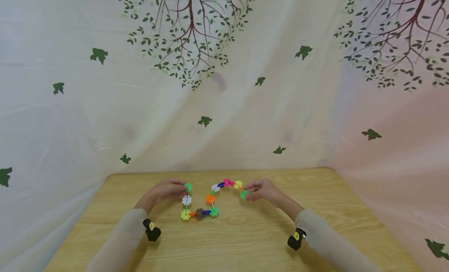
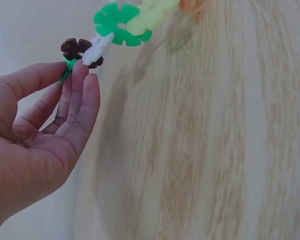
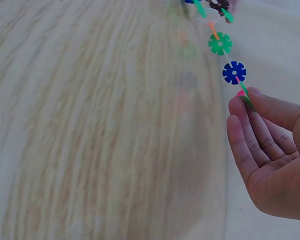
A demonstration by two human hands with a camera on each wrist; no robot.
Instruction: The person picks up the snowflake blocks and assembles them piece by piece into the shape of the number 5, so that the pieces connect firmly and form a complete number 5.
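A chain of slotted plastic snowflake discs [image 1: 200, 214] in many colours winds in an S-like curve between my two hands. My left hand [image 1: 169, 190] pinches the green disc [image 1: 188, 186] at the chain's left end between thumb and fingertips. In the left wrist view, a brown disc [image 2: 70, 47] and a white disc [image 2: 97, 50] follow close by. At the right end, my right hand [image 1: 264, 191] pinches another green disc [image 1: 244, 194]. A blue disc [image 3: 234, 73] shows near those fingertips in the right wrist view. Whether the chain's lowest part touches the table is unclear.
Below the hands is a light wooden table [image 1: 238, 244] with rounded far corners. Behind it hangs a pale curtain [image 1: 238, 108] printed with branches and leaves. A small black camera [image 1: 152, 230] is worn on the left wrist, and another black camera [image 1: 296, 239] on the right.
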